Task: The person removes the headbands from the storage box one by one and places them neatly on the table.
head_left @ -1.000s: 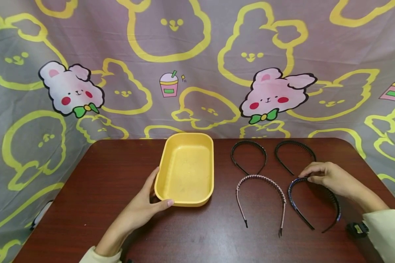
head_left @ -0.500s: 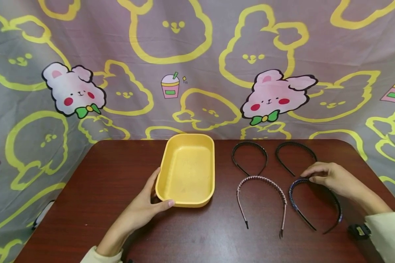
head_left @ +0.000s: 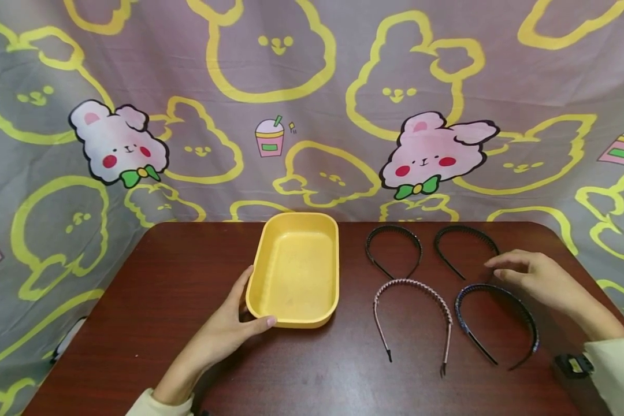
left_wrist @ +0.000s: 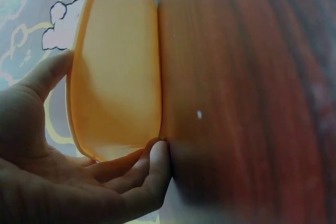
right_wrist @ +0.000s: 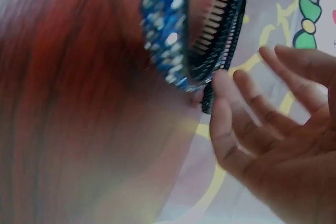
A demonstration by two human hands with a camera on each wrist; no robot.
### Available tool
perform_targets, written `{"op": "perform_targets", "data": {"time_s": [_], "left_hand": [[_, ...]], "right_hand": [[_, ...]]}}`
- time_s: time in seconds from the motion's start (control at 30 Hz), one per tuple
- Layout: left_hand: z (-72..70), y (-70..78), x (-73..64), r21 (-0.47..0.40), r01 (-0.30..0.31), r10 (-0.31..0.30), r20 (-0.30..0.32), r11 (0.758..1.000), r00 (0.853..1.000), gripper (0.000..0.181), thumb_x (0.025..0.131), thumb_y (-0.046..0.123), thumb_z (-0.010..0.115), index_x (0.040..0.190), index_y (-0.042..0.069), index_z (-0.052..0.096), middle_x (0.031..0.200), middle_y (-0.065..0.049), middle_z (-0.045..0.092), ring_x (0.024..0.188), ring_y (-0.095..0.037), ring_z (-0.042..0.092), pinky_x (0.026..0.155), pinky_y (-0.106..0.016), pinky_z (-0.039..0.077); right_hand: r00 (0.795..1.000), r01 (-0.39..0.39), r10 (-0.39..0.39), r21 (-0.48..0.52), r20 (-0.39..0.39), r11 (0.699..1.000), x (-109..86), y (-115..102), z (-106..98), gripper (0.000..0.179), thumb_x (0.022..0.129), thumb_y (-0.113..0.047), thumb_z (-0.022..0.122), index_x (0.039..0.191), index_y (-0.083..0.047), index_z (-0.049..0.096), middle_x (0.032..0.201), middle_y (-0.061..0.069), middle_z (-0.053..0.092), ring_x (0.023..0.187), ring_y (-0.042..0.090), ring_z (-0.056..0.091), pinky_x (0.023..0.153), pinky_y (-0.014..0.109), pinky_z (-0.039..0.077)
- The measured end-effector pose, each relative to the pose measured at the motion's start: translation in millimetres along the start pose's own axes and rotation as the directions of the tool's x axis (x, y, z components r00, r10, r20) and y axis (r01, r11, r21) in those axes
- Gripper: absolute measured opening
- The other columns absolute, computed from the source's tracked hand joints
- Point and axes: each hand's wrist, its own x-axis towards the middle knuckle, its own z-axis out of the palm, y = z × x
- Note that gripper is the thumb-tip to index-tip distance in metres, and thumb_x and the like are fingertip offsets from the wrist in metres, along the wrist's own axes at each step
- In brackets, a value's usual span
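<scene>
My left hand holds a yellow plastic basin at its near left corner. Its thumb lies at the front rim, and in the left wrist view the fingers curl around the wall down to the tabletop. My right hand hovers with loosely bent fingers just behind the top of a blue sparkly headband, holding nothing. That band's glittery blue stones and inner comb teeth show close up in the right wrist view. A pink wrapped headband lies just left of it.
Two black toothed headbands lie behind, near the far edge; the right one is partly behind my right fingertips. A dark brown wooden table carries everything. A cartoon-print curtain hangs behind it.
My right fingers have come off the top of the blue headband and moved slightly right and up. The headband stays in place, and the left hand and basin have not moved.
</scene>
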Motion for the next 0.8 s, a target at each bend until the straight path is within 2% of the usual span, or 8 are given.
{"op": "perform_targets", "data": {"time_s": [0.1,0.17,0.3,0.43,0.57,0.67,0.73,0.8], "left_hand": [[0.3,-0.8,0.7,0.017,0.0,0.0,-0.001,1.0,1.0,0.112,0.09,0.033,0.085,0.169,0.029,0.006,0.168,-0.014,0.036,0.15,-0.029,0.044,0.121,-0.054,0.029],[0.0,-1.4,0.5,0.026,-0.001,0.001,-0.002,1.0,1.0,0.112,0.09,0.033,0.085,0.169,0.029,0.006,0.169,-0.013,0.035,0.15,-0.03,0.044,0.121,-0.055,0.029],[-2.6,-1.5,-2.3,0.059,-0.004,0.005,-0.005,0.998,1.0,0.11,0.092,0.035,0.082,0.169,0.028,0.004,0.169,-0.016,0.035,0.149,-0.032,0.046,0.119,-0.056,0.033],[-6.2,-2.4,-4.9,0.082,0.013,-0.012,-0.012,0.997,1.0,0.105,0.096,0.038,0.077,0.17,0.023,0.003,0.166,-0.021,0.038,0.142,-0.033,0.054,0.111,-0.051,0.044],[-12.3,-2.0,-6.4,0.089,0.031,-0.028,-0.028,0.996,0.999,0.101,0.099,0.038,0.074,0.17,0.019,0.005,0.167,-0.023,0.035,0.134,-0.035,0.06,0.1,-0.043,0.054],[-16.8,-1.3,-7.4,0.124,0.022,-0.017,-0.045,0.992,0.999,0.094,0.101,0.038,0.07,0.17,0.02,0.009,0.167,-0.023,0.035,0.13,-0.036,0.063,0.098,-0.044,0.055],[-18.8,-1.5,-7.7,0.16,0.006,0.004,-0.062,0.987,0.998,0.087,0.104,0.04,0.066,0.169,0.021,0.013,0.166,-0.021,0.038,0.129,-0.036,0.064,0.101,-0.047,0.054],[-20.4,-0.8,-8.6,0.204,-0.013,0.032,-0.09,0.979,0.995,0.077,0.107,0.043,0.06,0.169,0.022,0.019,0.168,-0.018,0.037,0.135,-0.039,0.06,0.108,-0.054,0.049]], "right_hand": [[0.997,-0.069,0.069,-0.005,0.023,0.998,-2.7,-4,-3,0.028,0.106,-0.018,0.062,0.127,-0.001,0.071,0.115,0.02,0.076,0.087,-0.014,0.059,0.067,0.023,0.051],[0.995,-0.096,0.096,-0.014,0.018,0.995,-4.1,-8,-5,0.031,0.108,-0.022,0.06,0.129,-0.002,0.07,0.12,0.023,0.074,0.089,-0.008,0.061,0.067,0.026,0.051],[0.994,-0.111,0.11,-0.061,-0.012,0.992,-6.7,-15,-3,0.035,0.107,-0.029,0.061,0.13,-0.005,0.07,0.131,0.028,0.067,0.102,0.019,0.065,0.072,0.033,0.047],[0.996,-0.09,0.088,-0.077,-0.027,0.993,-9.8,-22,3,0.037,0.105,-0.032,0.064,0.13,-0.005,0.07,0.135,0.03,0.064,0.109,0.038,0.065,0.076,0.04,0.049],[0.998,-0.06,0.056,-0.084,-0.041,0.995,-11.1,-31,10,0.042,0.105,-0.033,0.065,0.134,-0.003,0.066,0.139,0.031,0.061,0.114,0.051,0.064,0.082,0.057,0.052],[0.998,-0.043,0.04,-0.082,-0.042,0.996,-12.6,-40,15,0.047,0.105,-0.035,0.064,0.138,-0.001,0.063,0.143,0.032,0.057,0.125,0.058,0.055,0.089,0.068,0.047],[0.998,-0.017,0.012,-0.093,-0.057,0.996,-14.5,-46,20,0.049,0.106,-0.034,0.064,0.14,0.0,0.061,0.142,0.032,0.057,0.129,0.058,0.052,0.091,0.069,0.045],[0.996,0.018,-0.028,-0.12,-0.085,0.993,-16.3,-53,25,0.049,0.106,-0.033,0.063,0.142,0.0,0.059,0.143,0.031,0.058,0.129,0.057,0.052,0.092,0.069,0.045]]}}
